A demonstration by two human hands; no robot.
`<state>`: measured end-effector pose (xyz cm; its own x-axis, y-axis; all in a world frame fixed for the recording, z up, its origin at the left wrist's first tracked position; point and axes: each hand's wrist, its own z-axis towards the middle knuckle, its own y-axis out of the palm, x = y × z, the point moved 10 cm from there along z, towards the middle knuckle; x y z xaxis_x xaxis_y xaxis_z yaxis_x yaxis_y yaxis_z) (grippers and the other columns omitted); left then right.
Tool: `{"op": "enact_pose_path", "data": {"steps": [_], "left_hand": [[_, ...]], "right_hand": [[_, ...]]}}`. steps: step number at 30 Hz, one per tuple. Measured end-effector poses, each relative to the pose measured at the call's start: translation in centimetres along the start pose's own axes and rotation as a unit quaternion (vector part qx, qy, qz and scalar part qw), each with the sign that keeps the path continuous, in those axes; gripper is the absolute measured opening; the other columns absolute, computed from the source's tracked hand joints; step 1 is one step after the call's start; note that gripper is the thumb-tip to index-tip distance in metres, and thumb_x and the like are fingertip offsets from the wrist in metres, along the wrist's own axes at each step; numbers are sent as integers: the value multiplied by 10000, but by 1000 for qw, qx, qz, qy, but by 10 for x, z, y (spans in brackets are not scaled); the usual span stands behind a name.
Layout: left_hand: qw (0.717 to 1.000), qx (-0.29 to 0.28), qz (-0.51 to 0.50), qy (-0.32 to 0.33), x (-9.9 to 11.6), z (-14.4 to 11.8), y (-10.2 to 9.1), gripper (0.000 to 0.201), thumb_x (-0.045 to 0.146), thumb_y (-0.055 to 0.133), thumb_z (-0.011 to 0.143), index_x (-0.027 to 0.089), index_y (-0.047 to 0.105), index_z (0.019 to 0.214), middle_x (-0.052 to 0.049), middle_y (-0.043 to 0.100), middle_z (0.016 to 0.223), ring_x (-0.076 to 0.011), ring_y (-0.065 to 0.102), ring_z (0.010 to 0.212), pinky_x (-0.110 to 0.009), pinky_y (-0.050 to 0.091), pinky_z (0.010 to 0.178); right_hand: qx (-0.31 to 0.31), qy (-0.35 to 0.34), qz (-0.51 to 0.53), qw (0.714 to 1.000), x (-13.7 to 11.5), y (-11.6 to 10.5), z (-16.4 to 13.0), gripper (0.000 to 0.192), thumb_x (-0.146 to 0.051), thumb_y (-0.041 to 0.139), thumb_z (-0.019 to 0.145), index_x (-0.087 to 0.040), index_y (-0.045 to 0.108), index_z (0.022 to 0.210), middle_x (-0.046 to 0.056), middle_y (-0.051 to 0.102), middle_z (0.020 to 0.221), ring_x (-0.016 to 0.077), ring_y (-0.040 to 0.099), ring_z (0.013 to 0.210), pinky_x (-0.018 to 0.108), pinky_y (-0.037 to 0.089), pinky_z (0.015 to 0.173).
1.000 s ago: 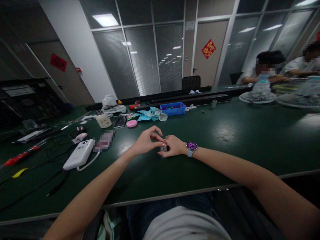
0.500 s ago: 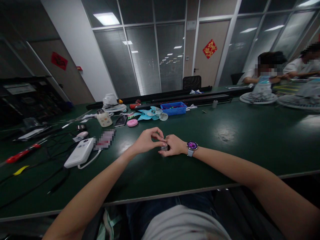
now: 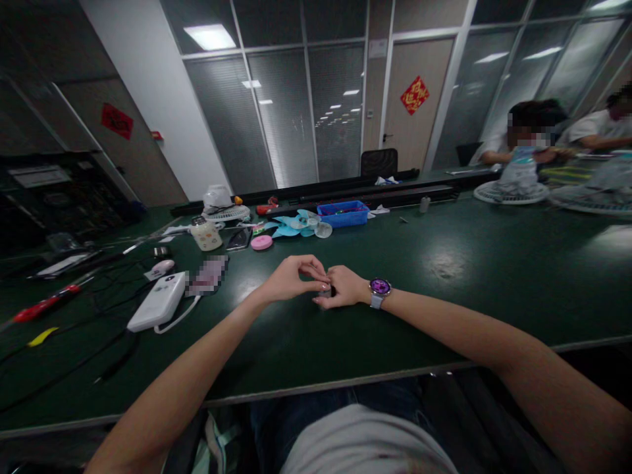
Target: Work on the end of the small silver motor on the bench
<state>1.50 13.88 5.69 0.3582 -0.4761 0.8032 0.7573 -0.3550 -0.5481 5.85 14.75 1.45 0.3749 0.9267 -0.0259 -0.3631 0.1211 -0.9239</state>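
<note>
At the middle of the green table, my left hand [image 3: 295, 278] and my right hand [image 3: 344, 287] meet around a small grey cylinder [image 3: 324, 290]. My right hand wraps its side low by the tabletop, with the thumb toward me. From above, the left thumb and fingertips pinch its top. Most of the cylinder is hidden by my fingers, so its exact kind cannot be made out. A watch [image 3: 380, 288] with a light strap is on my right wrist.
On the left lie a white power bank [image 3: 158, 301] with a cable, a phone [image 3: 208, 275] and several dark cords. Farther back are a patterned bottle [image 3: 205, 234], a pink round lid [image 3: 261, 243], blue fan blades [image 3: 291, 225] and a blue bin [image 3: 342, 214]. Two people sit far right behind fan parts.
My left hand has shifted very slightly down and right over the cylinder. The right hand stays in place. At the far right, the people have moved a little.
</note>
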Motion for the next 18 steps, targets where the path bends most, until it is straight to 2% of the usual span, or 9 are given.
{"op": "enact_pose_path", "data": {"steps": [4,9,18], "left_hand": [[1000,15,20,7,3,0,-2,272,223,798,697,139,625,889,-71,755,883,-208,728,851,-283,554,752],[997,51,51,7,4,-1,-9,240,226,806,687,147,629,829,-35,741,786,-190,724,774,-264,543,712],[989,117,89,15,4,-1,-21,262,261,804,697,165,615,851,-24,745,804,-187,717,781,-267,500,713]], "right_hand": [[-1,-2,8,1000,-2,-2,0,544,-604,473,866,-149,578,585,13,512,495,120,442,486,250,280,533],[2,1,25,1000,-2,-5,0,510,-580,487,870,-155,568,600,7,523,503,111,434,473,243,293,536],[14,26,36,999,5,-2,0,499,-581,508,865,-144,590,639,20,552,534,118,447,488,247,289,545]]}}
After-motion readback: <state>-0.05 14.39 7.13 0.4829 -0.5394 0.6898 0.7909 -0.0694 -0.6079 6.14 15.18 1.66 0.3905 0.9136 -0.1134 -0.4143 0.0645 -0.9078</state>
